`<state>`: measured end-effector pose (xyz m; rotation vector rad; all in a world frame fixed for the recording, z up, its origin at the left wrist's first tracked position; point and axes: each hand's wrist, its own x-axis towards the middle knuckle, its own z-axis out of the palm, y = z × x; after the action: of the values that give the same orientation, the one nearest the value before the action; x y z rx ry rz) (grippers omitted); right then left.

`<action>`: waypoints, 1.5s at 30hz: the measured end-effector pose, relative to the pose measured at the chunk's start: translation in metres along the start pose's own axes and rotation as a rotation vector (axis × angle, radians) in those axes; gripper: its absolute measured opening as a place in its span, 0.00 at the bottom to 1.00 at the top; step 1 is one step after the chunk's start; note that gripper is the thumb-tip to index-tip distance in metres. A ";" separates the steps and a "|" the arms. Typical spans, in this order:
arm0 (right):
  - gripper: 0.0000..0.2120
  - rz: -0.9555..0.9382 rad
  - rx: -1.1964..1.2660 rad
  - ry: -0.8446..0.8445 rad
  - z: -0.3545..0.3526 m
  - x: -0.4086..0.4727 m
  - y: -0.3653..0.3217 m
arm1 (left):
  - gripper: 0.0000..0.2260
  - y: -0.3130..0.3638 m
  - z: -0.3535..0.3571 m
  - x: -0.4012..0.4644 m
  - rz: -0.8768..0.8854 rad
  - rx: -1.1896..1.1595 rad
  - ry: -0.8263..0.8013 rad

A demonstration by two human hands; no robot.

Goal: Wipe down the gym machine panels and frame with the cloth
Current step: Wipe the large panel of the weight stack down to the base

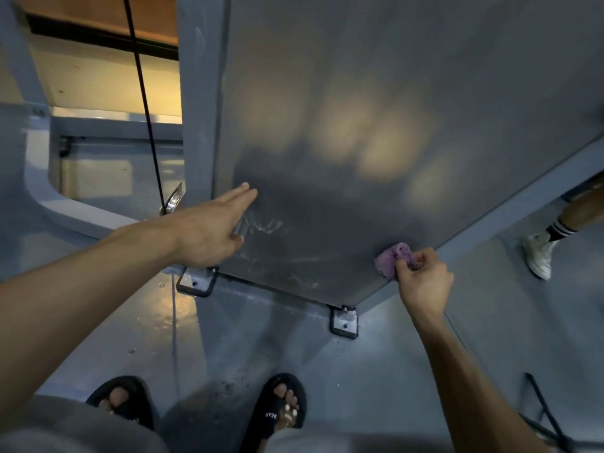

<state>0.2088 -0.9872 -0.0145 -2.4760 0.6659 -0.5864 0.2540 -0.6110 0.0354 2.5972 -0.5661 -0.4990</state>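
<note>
Head view: a bunched purple cloth (397, 258) is pinched in the curled fingers of the right hand (423, 282) and pressed to the lower right edge of the grey machine panel (376, 93). Near the panel's lower left, the left hand (209, 233) is laid against it with fingers straight and held together. Pale scuffs and smears are seen low on the panel between the hands, so wiping there is judged unfinished; the frame (196, 109) at the panel's left edge looks untouched.
</note>
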 end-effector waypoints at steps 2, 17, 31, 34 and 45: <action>0.09 0.033 -0.005 0.022 -0.007 0.004 0.013 | 0.37 0.003 0.003 0.003 0.002 0.012 -0.008; 0.03 0.111 0.029 -0.097 -0.012 -0.002 0.027 | 0.38 0.014 0.014 0.021 0.000 0.020 -0.017; 0.06 -0.139 0.135 -0.220 0.065 -0.032 -0.023 | 0.34 -0.010 -0.004 0.003 0.020 0.010 0.170; 0.06 -0.168 0.121 -0.255 0.073 -0.036 -0.030 | 0.34 -0.013 -0.006 0.001 0.004 -0.007 0.164; 0.06 0.172 0.091 -0.137 0.044 -0.031 -0.015 | 0.34 -0.012 -0.010 -0.004 -0.002 -0.024 0.162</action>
<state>0.2121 -0.9437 -0.0486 -2.3216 0.7702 -0.3708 0.2584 -0.5956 0.0389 2.5859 -0.5003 -0.2906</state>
